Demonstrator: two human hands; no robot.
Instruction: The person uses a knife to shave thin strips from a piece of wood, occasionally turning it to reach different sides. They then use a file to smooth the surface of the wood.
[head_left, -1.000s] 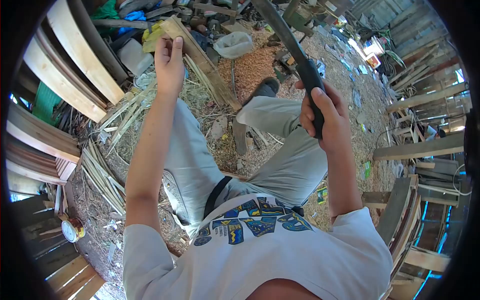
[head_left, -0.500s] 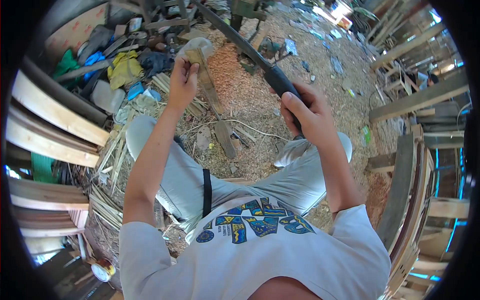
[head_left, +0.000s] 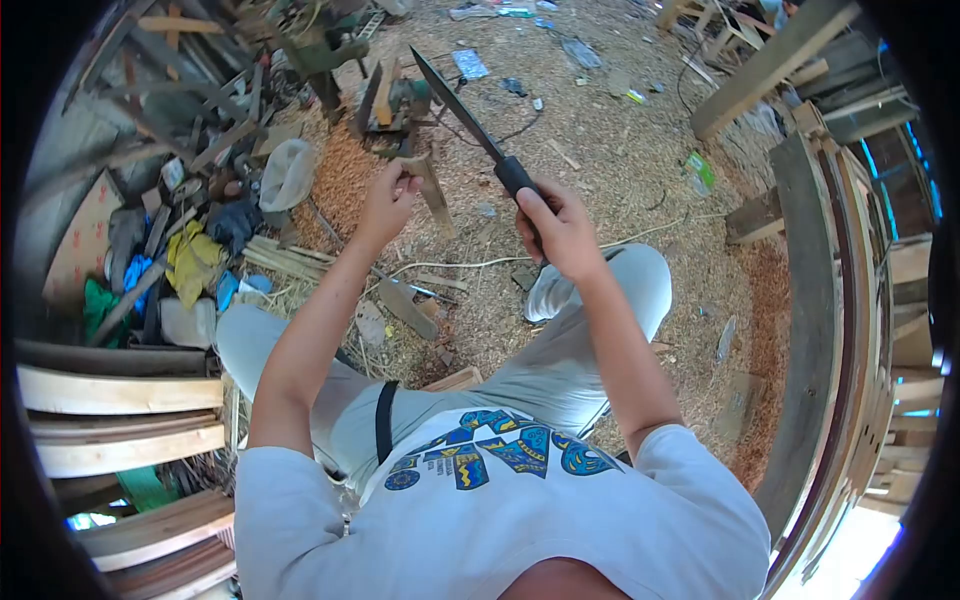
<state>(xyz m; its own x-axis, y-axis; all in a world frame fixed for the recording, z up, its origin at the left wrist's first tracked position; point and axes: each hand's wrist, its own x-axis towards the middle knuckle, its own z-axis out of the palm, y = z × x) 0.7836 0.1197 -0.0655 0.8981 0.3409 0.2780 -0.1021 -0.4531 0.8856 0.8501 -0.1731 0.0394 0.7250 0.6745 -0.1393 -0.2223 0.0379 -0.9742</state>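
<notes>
My right hand is closed around the black handle of a machete. Its long dark blade points up and away to the left. In my left hand is the upper end of a flat strip of wood, pinched between thumb and fingers. The strip slants down to the right, and blade and strip are apart. Between my legs on the ground lies a flat, paddle-like wooden piece.
Wood shavings cover the ground, crossed by a pale cord. Ahead stands a green metal device with wood on it. Boards are stacked at left; a wooden frame stands at right. Yellow cloth lies among clutter.
The view has turned, so the surroundings sit lower and further left. Both hands still hold the machete and the wood strip; the strip looks shorter from this angle.
</notes>
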